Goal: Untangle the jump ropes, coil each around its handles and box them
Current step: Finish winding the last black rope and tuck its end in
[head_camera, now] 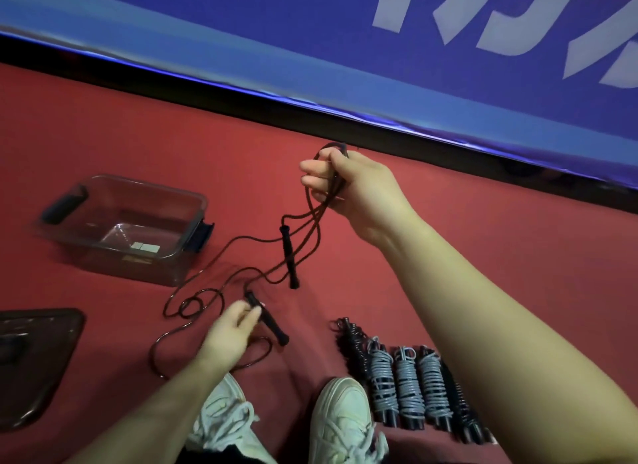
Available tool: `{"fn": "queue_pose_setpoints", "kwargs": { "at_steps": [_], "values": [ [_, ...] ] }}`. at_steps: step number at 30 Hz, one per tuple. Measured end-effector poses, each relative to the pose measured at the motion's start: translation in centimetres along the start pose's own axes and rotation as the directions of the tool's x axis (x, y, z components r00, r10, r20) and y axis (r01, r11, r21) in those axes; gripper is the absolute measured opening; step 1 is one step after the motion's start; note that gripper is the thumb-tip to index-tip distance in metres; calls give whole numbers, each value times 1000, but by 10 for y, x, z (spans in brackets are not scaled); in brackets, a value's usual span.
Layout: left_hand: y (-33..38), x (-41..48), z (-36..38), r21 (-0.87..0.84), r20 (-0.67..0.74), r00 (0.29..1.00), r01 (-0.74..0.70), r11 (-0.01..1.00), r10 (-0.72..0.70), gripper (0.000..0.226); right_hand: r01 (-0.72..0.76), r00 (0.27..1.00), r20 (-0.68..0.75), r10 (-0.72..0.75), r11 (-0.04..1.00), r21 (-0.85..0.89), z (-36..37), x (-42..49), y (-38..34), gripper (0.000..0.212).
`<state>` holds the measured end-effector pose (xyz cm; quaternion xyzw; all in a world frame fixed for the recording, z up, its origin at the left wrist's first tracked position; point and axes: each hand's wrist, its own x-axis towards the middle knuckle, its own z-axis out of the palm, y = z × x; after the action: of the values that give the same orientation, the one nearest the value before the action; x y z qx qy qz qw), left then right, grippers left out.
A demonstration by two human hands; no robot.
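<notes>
Red floor (103,118), blue banner (310,32) behind. We list:
- A clear box (114,267) at left, with a dark lid (41,360) nearer us.
- The black jump rope (310,229). Our raised right hand (348,187) grips its bunched strands, and one handle (289,256) dangles below.
- Our left hand (231,332), low, pinching the other handle (272,325).
- Loose loops (186,305) beside the box's corner.
- Coiled ropes (409,384), grey and black, in a row beside our white shoes (341,422).
</notes>
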<state>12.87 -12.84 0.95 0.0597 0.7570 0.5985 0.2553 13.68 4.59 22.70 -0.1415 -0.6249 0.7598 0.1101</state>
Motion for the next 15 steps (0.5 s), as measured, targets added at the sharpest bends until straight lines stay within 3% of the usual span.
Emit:
{"fn": "queue_pose_setpoints", "kwargs": {
  "at_steps": [5,7,9,12,15],
  "values": [
    [8,6,1,93,-58,985,-157,983,163,26,-54,998,20,52,989,138,-1,-3,9,16],
    [17,5,8,-143,-32,995,-97,985,93,22,-77,997,-4,81,964,255,-4,-2,13,18],
    [25,4,14,-392,13,998,-48,919,58,24,-104,991,-40,131,910,400,-7,-1,17,22],
    [37,3,16,-570,116,986,-30,821,117,22,-154,970,-48,237,759,633,-10,1,24,26],
    [41,1,16,-622,222,961,10,783,165,19,-124,960,-74,271,644,755,-12,3,27,28]
  ]
}}
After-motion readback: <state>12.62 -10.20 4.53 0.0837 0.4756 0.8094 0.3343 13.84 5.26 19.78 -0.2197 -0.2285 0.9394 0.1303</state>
